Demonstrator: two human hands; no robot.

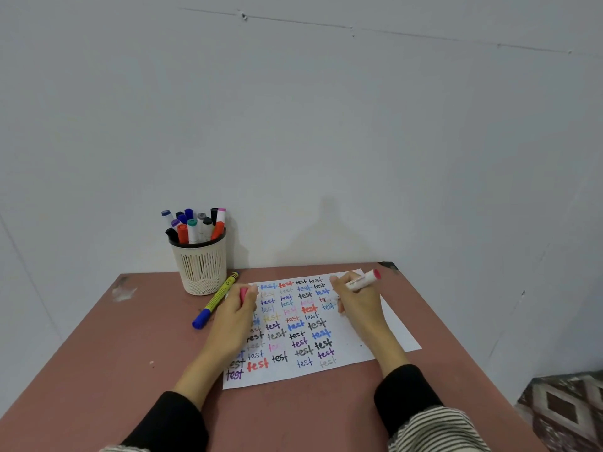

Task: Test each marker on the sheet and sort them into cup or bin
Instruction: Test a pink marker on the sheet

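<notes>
Right hand [357, 305] slants marker [362, 280] tip-down, tail up-right.

Even soft light; faint wall shadows; edges bowed, slightly soft.

The white sheet [355, 350] on the table carries the handwritten word "test" many times over, set in rows and columns, in black, blue, red, purple, pink, grey and yellowish ink; some are bold, others faint. The white marker [361, 281] with a pink end has a line of reddish print along its barrel, too small to read. The yellow marker [218, 298] bears small dark print, also unreadable
</notes>
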